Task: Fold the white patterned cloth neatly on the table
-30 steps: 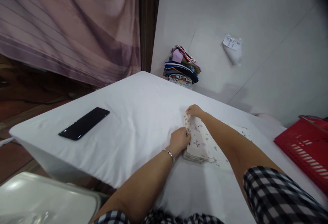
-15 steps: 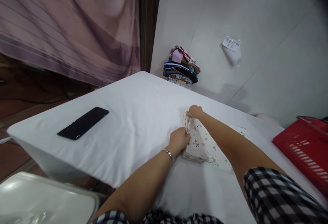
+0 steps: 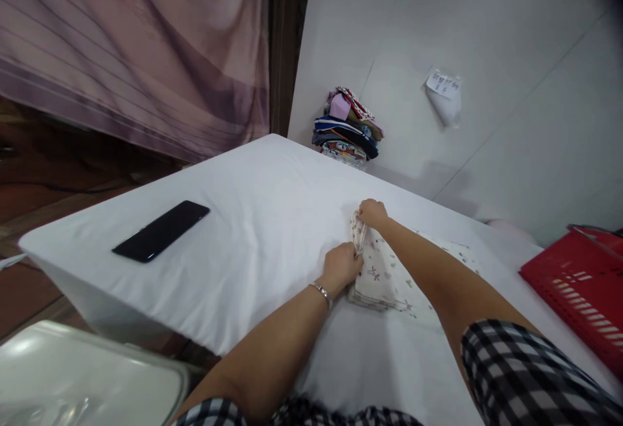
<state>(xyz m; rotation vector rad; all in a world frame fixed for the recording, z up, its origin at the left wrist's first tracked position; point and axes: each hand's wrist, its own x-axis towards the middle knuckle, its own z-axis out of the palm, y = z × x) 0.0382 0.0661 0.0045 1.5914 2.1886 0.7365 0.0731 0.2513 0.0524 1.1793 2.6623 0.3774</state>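
A: What are you holding?

B: With my left hand (image 3: 343,263) I'm gripping the near end of a raised fold of bow-print cloth (image 3: 379,286). With my right hand (image 3: 373,212), at one o'clock from the left, I'm pinching the far end. Both hands are narrow, with fabric between the fingers.

A: Where is the cloth lying?

B: On the white-covered bench (image 3: 277,218), between four and five o'clock from the centre of my view. Its stacked layers are spreading toward three o'clock, partly hiding under my right forearm.

A: How are you judging this fold?

B: It's looking slack between my hands, so I'm favouring an even, gentle pull from both ends, keeping the layers matching at their edges. Tugging with one hand alone is risking a skewed crease.

A: And room?

B: The broadest stretch of bench is running toward nine o'clock, as far as the black phone (image 3: 161,231). The bench's far edge is passing near my right hand at twelve, and a clothes stack (image 3: 346,128) is standing by it at eleven. A red basket (image 3: 574,283) is limiting me at three.
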